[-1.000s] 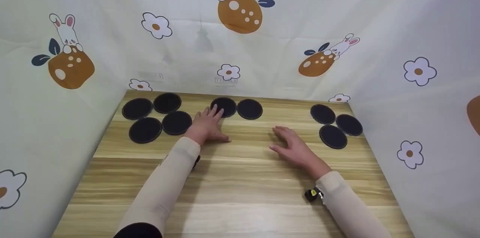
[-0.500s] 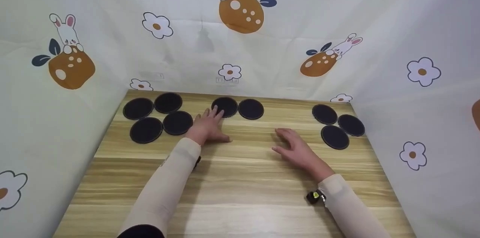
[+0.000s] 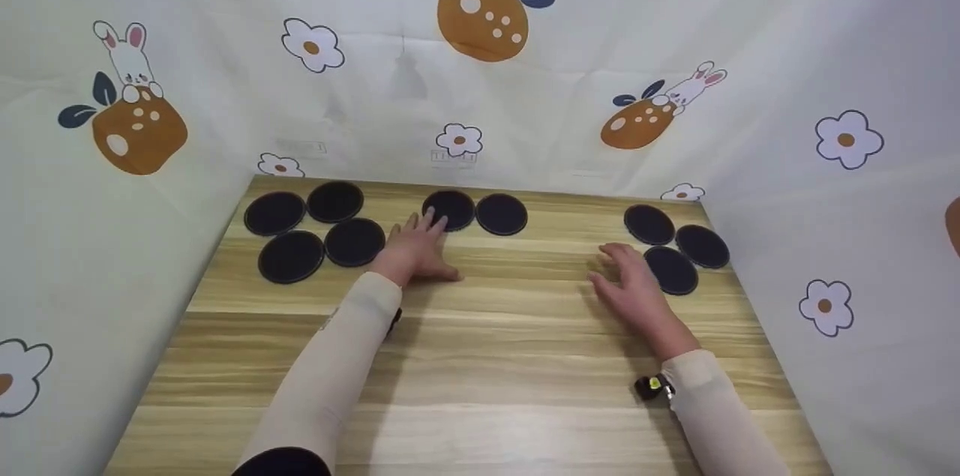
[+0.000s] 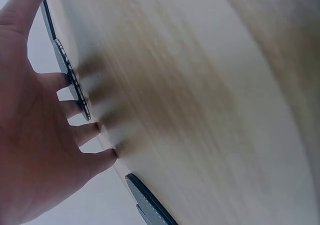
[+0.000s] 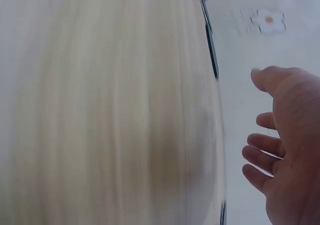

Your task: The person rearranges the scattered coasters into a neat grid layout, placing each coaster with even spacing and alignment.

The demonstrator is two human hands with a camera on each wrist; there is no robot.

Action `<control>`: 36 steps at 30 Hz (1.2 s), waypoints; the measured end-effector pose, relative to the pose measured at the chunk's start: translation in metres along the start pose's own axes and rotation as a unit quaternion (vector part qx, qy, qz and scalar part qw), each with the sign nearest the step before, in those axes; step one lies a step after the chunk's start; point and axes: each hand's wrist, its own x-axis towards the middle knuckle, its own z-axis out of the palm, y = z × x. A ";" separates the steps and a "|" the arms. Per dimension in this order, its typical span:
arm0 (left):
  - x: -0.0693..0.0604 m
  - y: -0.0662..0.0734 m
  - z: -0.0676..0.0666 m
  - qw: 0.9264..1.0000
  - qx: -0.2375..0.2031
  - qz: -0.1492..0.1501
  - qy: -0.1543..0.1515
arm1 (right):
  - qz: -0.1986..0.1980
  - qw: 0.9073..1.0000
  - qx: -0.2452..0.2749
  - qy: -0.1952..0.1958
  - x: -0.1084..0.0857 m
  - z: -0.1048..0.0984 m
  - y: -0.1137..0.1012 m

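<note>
Two round black discs lie side by side at the middle of the table's back; the left hand (image 3: 414, 249) rests spread, its fingertips on the left disc (image 3: 448, 209). In the left wrist view, fingers of the left hand (image 4: 45, 115) meet that disc (image 4: 71, 80) near its edge. Beside it sits the other disc (image 3: 502, 214). The right hand (image 3: 637, 292), fingers parted and slightly bent, holds nothing and is just left of the front disc (image 3: 670, 270) in a group of three. In the right wrist view the right hand (image 5: 295, 145) is above the wooden surface.
Several black discs (image 3: 291, 256) lie grouped at the back left of the wooden table (image 3: 465, 371). Two more discs (image 3: 703, 246) of the right group are by the right edge. A printed cloth (image 3: 360, 109) stands around the back and sides.
The right hand has moved to the right, from the table's middle to beside the group of three discs. The left hand stays on its disc; the discs have not moved.
</note>
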 end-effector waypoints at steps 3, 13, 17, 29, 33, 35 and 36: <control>0.000 -0.001 0.000 1.000 0.004 -0.001 0.001 | 0.024 0.997 -0.058 0.033 -0.002 -0.017 0.017; 0.001 -0.003 0.002 1.000 0.008 -0.005 0.002 | 0.170 0.973 -0.145 0.051 -0.018 -0.053 0.046; 0.004 -0.008 0.004 1.000 -0.002 -0.002 -0.002 | 0.216 0.965 -0.139 0.042 -0.021 -0.053 0.049; 0.001 -0.004 0.002 1.000 0.000 -0.004 -0.002 | 0.254 0.959 -0.121 -0.014 -0.024 -0.045 0.062; 0.001 -0.003 0.003 1.000 0.000 -0.001 -0.001 | 0.254 0.959 -0.126 -0.016 -0.023 -0.045 0.062; 0.002 -0.003 0.003 1.000 -0.001 -0.001 -0.001 | 0.252 0.959 -0.126 -0.017 -0.022 -0.045 0.062; 0.002 -0.003 0.003 1.000 -0.002 0.000 -0.001 | 0.251 0.959 -0.127 -0.018 -0.021 -0.045 0.062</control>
